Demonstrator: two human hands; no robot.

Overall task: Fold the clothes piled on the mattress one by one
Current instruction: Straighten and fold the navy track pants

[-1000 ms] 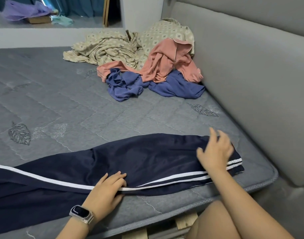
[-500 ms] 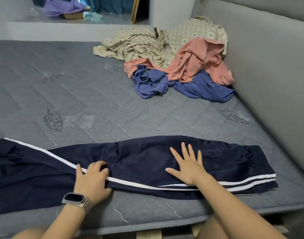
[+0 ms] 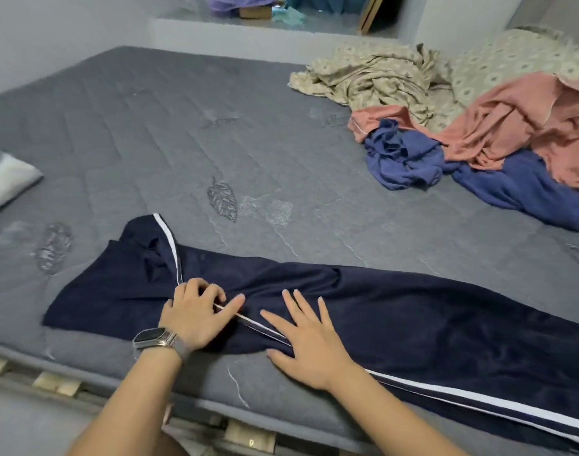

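Navy track pants (image 3: 396, 311) with white side stripes lie stretched along the near edge of the grey mattress (image 3: 189, 126). Their waist end is bunched at the left. My left hand (image 3: 196, 315), with a watch on the wrist, rests on the pants near the waist, fingers curled over the white stripe. My right hand (image 3: 309, 340) lies flat beside it, fingers spread, pressing the fabric. At the far right sits the pile: a pink garment (image 3: 518, 126), a blue garment (image 3: 409, 159) and a beige patterned one (image 3: 380, 77).
A white pillow corner (image 3: 8, 182) pokes in at the left edge. A ledge (image 3: 268, 31) behind the mattress holds purple and teal cloth. Wooden slats (image 3: 54, 383) show under the mattress's front edge.
The view swung left toward the waist end of the pants. Both hands slid left along the fabric; the right hand moved from the cuff end to the middle and now lies close to the left hand.
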